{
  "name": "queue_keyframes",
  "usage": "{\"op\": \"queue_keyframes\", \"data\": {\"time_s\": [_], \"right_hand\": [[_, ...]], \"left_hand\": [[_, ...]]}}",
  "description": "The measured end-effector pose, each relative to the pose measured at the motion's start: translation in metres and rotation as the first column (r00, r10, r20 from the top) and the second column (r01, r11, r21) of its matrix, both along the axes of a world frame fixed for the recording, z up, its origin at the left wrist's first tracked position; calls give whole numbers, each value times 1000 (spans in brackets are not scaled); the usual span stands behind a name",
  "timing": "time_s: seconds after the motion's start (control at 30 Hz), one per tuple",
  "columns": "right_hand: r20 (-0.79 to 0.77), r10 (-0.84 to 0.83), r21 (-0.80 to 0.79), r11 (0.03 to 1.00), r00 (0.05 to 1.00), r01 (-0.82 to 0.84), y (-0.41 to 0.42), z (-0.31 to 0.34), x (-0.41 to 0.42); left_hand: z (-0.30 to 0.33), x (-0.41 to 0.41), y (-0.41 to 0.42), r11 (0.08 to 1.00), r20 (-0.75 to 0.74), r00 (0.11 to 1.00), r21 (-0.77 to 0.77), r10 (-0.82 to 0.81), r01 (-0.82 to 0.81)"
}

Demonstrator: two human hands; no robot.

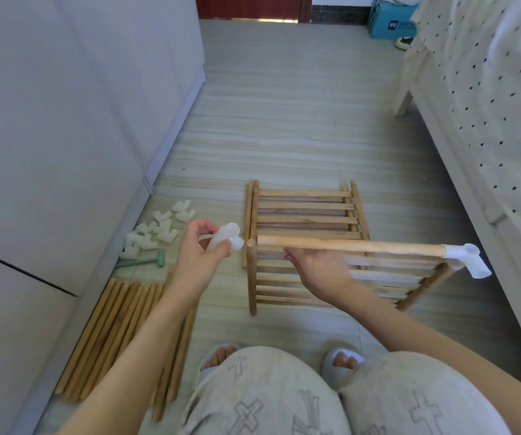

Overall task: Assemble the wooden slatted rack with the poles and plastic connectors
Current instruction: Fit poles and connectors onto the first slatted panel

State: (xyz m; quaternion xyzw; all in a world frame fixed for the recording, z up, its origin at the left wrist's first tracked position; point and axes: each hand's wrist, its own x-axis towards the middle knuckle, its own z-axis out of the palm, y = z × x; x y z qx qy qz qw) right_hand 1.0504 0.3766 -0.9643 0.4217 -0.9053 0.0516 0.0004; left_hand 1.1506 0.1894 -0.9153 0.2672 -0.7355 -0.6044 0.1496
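While in left hand (201, 246), connector (228, 238) just beside pole end (250, 243).

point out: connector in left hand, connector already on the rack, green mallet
connector in left hand (228, 239), head view, on its translucent body.
fitted connector (469, 258), head view, on its body at the pole's end.
green mallet (146, 262), head view, on its handle.

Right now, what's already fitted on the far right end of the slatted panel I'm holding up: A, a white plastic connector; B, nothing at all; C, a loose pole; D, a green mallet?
A: a white plastic connector caps the right end of the slatted panel.
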Motion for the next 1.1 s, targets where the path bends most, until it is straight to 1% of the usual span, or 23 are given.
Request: {"op": "queue_keyframes", "data": {"time_s": [0.07, 0.13, 0.23, 0.3, 0.4, 0.5, 0.57, 0.67, 0.7, 0.83, 0.9, 0.97, 1.1], "right_hand": [[-29, 15, -16, 1000, 999, -16, -2, 1, 0], [-10, 13, -27, 1000, 1000, -13, -2, 2, 0], [-73, -9, 21, 1000, 997, 11, -4, 3, 0], [-73, -28, 29, 999, 997, 30, -4, 1, -1], [-27, -36, 26, 999, 999, 37, -6, 0, -2], [-33, -41, 28, 999, 999, 42, -5, 2, -2], [-22, -37, 30, 999, 999, 38, -6, 3, -2], [-21, -32, 43, 999, 999, 33, -4, 1, -3], [-50, -37, 27, 999, 998, 38, -3, 0, -3], [-6, 2, 22, 1000, 1000, -2, -4, -1, -3], [-25, -4, 7, 1000, 1000, 4, -4, 0, -3], [-33, 0, 10, 1000, 999, 1, -3, 3, -2], [54, -10, 39, 999, 998, 8, 1, 7, 0]], "left_hand": [[-2, 1, 2, 995, 8, 999, -94, -45, 46], [-3, 3, 6, 979, 13, 997, -187, -81, 82], [-8, 5, 11, 954, 4, 997, -291, -78, 76], [-8, 5, 15, 952, -4, 998, -299, -62, 58], [-4, 3, 19, 958, 15, 998, -280, -64, 65], [-2, 2, 21, 923, 53, 993, -367, -107, 119], [-3, 0, 21, 909, 84, 989, -390, -124, 147], [-4, -2, 22, 913, 123, 981, -363, -149, 184], [-5, -2, 22, 922, 125, 980, -339, -153, 187], [-3, -3, 22, 952, 108, 986, -265, -128, 153], [-1, -5, 23, 967, 98, 989, -217, -115, 134], [-2, -6, 23, 974, 95, 987, -173, -133, 148], [-6, -8, 25, 969, 106, 975, -132, -193, 207]]}}
